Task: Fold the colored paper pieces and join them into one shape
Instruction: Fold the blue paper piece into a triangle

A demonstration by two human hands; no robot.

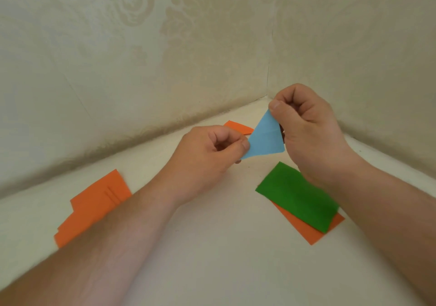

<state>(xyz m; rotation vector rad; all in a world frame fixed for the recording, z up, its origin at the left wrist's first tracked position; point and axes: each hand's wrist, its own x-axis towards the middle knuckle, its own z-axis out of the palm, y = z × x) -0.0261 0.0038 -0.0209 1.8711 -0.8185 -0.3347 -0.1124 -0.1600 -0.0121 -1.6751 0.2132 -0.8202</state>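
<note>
Pale bench [212, 246] in a wallpapered corner. Blue folded piece [265, 138] held above it at frame centre: left hand [207, 157] pinching lower-left corner, right hand [304, 126] pinching top tip. Green piece [297, 196] over an orange one [311, 232] lower right; orange stack [94, 206] lower left, another orange piece [238, 126] behind. Risk: pulling corners apart, tearing or undoing the crease.

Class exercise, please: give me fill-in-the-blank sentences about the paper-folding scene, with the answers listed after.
1. Both hands pinch the ____ paper.
2. The green paper lies on top of an ____ one.
3. The left hand pinches the held paper's ____ corner; the right hand its top.

Answers: blue; orange; lower left
</note>
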